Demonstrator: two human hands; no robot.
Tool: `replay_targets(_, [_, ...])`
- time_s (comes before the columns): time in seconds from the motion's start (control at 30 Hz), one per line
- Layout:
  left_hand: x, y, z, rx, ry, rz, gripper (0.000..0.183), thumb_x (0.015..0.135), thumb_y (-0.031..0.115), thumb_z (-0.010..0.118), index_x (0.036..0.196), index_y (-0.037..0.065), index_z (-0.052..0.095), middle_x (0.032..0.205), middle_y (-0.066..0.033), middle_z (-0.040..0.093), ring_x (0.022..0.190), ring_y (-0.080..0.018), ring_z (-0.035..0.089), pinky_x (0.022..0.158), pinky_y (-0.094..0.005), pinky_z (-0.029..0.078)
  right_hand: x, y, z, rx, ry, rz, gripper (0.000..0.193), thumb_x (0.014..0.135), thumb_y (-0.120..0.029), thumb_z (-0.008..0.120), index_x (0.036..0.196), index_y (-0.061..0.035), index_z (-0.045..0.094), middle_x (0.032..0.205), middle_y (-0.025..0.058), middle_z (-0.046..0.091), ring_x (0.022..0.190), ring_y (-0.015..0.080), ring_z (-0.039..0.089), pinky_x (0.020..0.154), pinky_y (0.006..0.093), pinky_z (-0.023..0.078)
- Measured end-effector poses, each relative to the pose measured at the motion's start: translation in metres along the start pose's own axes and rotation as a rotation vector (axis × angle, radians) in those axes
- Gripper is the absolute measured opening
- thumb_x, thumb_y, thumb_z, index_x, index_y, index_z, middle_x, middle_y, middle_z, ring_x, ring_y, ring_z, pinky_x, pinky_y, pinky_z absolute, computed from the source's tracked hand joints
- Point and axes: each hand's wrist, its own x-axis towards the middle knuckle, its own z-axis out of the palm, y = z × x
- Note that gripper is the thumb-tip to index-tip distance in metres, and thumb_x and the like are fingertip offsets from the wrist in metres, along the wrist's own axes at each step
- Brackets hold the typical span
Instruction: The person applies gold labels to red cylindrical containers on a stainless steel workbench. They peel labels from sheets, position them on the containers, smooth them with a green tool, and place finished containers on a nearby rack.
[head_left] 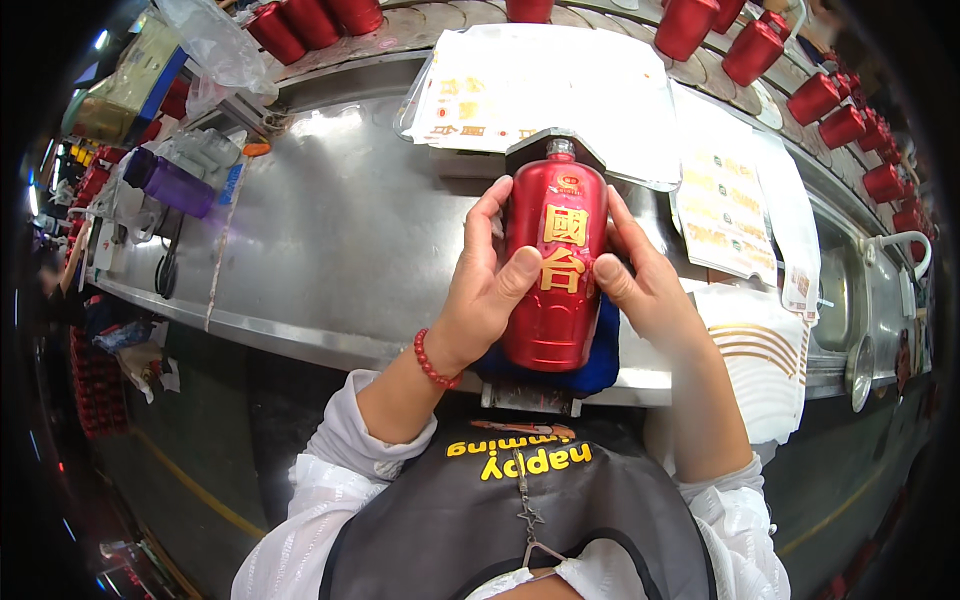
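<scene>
While the left hand and right hand, half curled, are hugging the red bottle between them over the blue pad, both should be pressing softly and evenly.

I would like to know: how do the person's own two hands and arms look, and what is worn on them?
The left hand and right hand wear no gloves. A bracelet of round red beads circles the left wrist; none shows on the right. White textured fabric sleeves leave the forearms mostly bare.
</scene>
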Motion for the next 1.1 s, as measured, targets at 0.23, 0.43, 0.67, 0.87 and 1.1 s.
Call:
replay_targets(0.23, [-0.002, 0.000, -0.001, 0.025, -0.017, -0.024, 0.077, 0.103, 0.037, 0.058, 0.156, 0.002, 0.015, 0.150, -0.0168, 0.035, 0.137, -0.0222, 0.040, 0.114, -0.0369, 0.036, 0.000, 0.003, 0.000, 0.029, -0.005, -0.002, 0.095, 0.095, -0.045, 0.069, 0.156, 0.0090, 0.018, 0.145, 0.0287, 0.049, 0.136, 0.0319, 0.049, 0.112, 0.0375, 0.038])
replay_targets(0.43, [-0.002, 0.000, 0.000, 0.038, -0.009, -0.039, 0.088, 0.097, 0.033, 0.068, 0.155, -0.001, 0.012, 0.150, -0.0193, 0.034, 0.135, -0.0234, 0.041, 0.114, -0.0374, 0.036, -0.002, 0.007, 0.002, 0.037, -0.033, -0.045, 0.095, 0.097, -0.046, 0.066, 0.157, 0.0080, 0.016, 0.147, 0.0276, 0.047, 0.137, 0.0318, 0.047, 0.113, 0.0384, 0.036])
replay_targets(0.67, [-0.001, 0.000, -0.002, 0.017, -0.011, -0.047, 0.090, 0.096, 0.030, 0.070, 0.155, -0.003, 0.011, 0.149, -0.0195, 0.034, 0.136, -0.0250, 0.041, 0.114, -0.0386, 0.035, -0.002, 0.010, 0.005, -0.039, 0.005, -0.099, 0.098, 0.095, -0.046, 0.067, 0.156, 0.0108, 0.016, 0.151, 0.0307, 0.041, 0.142, 0.0340, 0.042, 0.116, 0.0399, 0.032])
replay_targets(0.87, [0.008, 0.002, -0.006, 0.028, 0.028, -0.031, 0.078, 0.100, 0.033, 0.063, 0.154, 0.000, 0.018, 0.144, -0.0176, 0.042, 0.131, -0.0211, 0.047, 0.111, -0.0359, 0.040, -0.002, 0.004, 0.002, 0.019, -0.029, 0.000, 0.100, 0.094, -0.045, 0.070, 0.156, 0.0105, 0.015, 0.150, 0.0301, 0.042, 0.141, 0.0330, 0.043, 0.116, 0.0394, 0.033])
replay_targets(1.1, [0.049, -0.001, -0.011, 0.257, 0.039, -0.089, 0.056, 0.102, 0.030, 0.062, 0.141, -0.002, 0.038, 0.127, -0.0142, 0.056, 0.111, -0.0138, 0.058, 0.096, -0.0292, 0.050, -0.002, -0.002, 0.005, -0.001, -0.041, -0.004, 0.106, 0.094, -0.054, 0.066, 0.159, 0.0052, 0.007, 0.153, 0.0284, 0.038, 0.143, 0.0331, 0.039, 0.118, 0.0410, 0.030])
